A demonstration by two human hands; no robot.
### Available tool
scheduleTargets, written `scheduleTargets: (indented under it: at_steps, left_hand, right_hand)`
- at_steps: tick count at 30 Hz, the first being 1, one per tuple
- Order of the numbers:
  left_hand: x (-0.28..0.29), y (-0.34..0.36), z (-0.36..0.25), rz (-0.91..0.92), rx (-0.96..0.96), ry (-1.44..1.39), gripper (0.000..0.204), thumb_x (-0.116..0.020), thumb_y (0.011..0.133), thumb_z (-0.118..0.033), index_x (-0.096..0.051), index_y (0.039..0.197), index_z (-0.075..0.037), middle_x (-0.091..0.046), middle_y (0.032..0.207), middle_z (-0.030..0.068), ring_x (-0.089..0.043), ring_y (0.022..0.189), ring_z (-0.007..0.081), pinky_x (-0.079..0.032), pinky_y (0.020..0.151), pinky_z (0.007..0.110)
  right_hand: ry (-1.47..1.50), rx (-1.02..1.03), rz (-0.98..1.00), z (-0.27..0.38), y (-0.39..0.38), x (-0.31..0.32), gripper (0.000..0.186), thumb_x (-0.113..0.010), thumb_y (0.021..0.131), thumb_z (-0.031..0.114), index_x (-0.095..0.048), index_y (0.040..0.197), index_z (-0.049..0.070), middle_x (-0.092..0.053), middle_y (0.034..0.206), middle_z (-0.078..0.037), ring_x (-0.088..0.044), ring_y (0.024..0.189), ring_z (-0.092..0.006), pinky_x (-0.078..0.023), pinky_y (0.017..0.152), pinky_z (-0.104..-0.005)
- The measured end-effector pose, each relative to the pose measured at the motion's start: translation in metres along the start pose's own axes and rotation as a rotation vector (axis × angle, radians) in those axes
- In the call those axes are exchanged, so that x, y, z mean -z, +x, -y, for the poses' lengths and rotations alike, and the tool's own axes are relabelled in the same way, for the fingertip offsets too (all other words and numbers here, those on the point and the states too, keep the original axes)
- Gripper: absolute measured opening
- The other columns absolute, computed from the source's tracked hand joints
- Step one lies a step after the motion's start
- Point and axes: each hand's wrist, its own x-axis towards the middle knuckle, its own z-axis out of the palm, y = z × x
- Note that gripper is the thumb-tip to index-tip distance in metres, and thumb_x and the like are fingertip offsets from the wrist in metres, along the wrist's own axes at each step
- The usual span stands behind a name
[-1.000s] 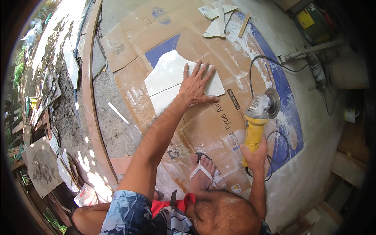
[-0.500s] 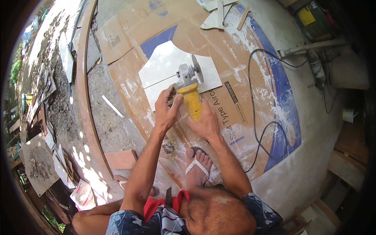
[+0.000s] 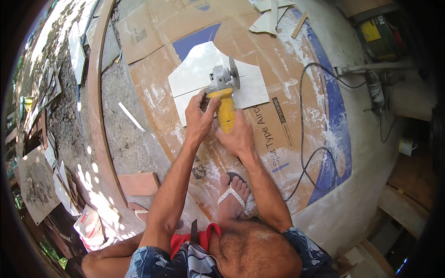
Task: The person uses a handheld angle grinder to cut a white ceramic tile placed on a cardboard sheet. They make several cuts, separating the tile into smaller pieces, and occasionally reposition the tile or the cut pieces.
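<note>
A yellow angle grinder (image 3: 226,111) with a grey head and an upright cutting disc is in both hands, above a white tile (image 3: 197,65). My left hand (image 3: 200,115) is closed at the grinder's front, thumb and fingers by its neck. My right hand (image 3: 237,136) wraps round the rear of the yellow body. The tile has angled and curved edges, and a dark straight line runs across it from its left edge. The disc stands over the tile's right part; whether it touches the surface I cannot tell.
Flattened cardboard (image 3: 153,92) lies under the tile, dusted white. A black cord (image 3: 302,120) loops on its right. Tile offcuts (image 3: 264,22) lie at the far edge, a long wooden board (image 3: 95,92) on the left, a reddish tile (image 3: 138,184) nearby. My sandalled foot (image 3: 232,194) rests on the cardboard.
The view has shifted slightly, so the tile appears a little farther right and up. Both hands still hold the grinder, which keeps nearly the same pose over the tile.
</note>
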Motion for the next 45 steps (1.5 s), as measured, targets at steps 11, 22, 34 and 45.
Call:
scheduleTargets:
  at_steps: [11, 22, 34, 45]
  left_hand:
    - [0.001, -0.001, 0.006, -0.010, -0.010, 0.005, 0.062, -0.081, 0.104, -0.032, -0.064, 0.144, 0.011, -0.073, 0.120, 0.0167, -0.072, 0.105, 0.0214, -0.060, 0.094, 0.035]
    - [0.002, -0.001, 0.004, -0.003, -0.027, 0.052, 0.064, -0.080, 0.105, -0.035, -0.063, 0.144, 0.013, -0.072, 0.120, 0.0189, -0.073, 0.106, 0.0235, -0.060, 0.095, 0.036]
    - [0.001, -0.001, 0.005, -0.010, -0.031, 0.043, 0.062, -0.080, 0.105, -0.035, -0.065, 0.143, 0.011, -0.072, 0.118, 0.0184, -0.073, 0.103, 0.0234, -0.060, 0.092, 0.037]
    - [0.002, 0.000, 0.002, -0.006, -0.061, 0.097, 0.061, -0.079, 0.105, -0.037, -0.066, 0.142, 0.009, -0.072, 0.116, 0.0182, -0.073, 0.101, 0.0241, -0.060, 0.091, 0.037]
  right_hand:
    - [0.019, -0.075, 0.042, 0.004, 0.000, 0.002, 0.070, -0.083, 0.083, 0.025, -0.051, 0.139, -0.002, -0.075, 0.109, -0.033, -0.074, 0.103, -0.0534, -0.059, 0.088, -0.0586]
    - [0.024, -0.075, 0.050, 0.010, 0.000, 0.005, 0.070, -0.082, 0.083, 0.023, -0.050, 0.139, -0.004, -0.075, 0.109, -0.034, -0.074, 0.102, -0.0535, -0.059, 0.089, -0.0591]
    - [0.032, -0.055, 0.040, 0.003, 0.000, 0.001, 0.067, -0.082, 0.083, 0.023, -0.050, 0.136, -0.005, -0.075, 0.109, -0.033, -0.074, 0.102, -0.0519, -0.059, 0.088, -0.0583]
    - [0.009, -0.025, 0.031, 0.002, 0.000, 0.001, 0.069, -0.084, 0.085, 0.027, -0.048, 0.135, -0.004, -0.074, 0.103, -0.036, -0.075, 0.097, -0.0545, -0.060, 0.084, -0.0597]
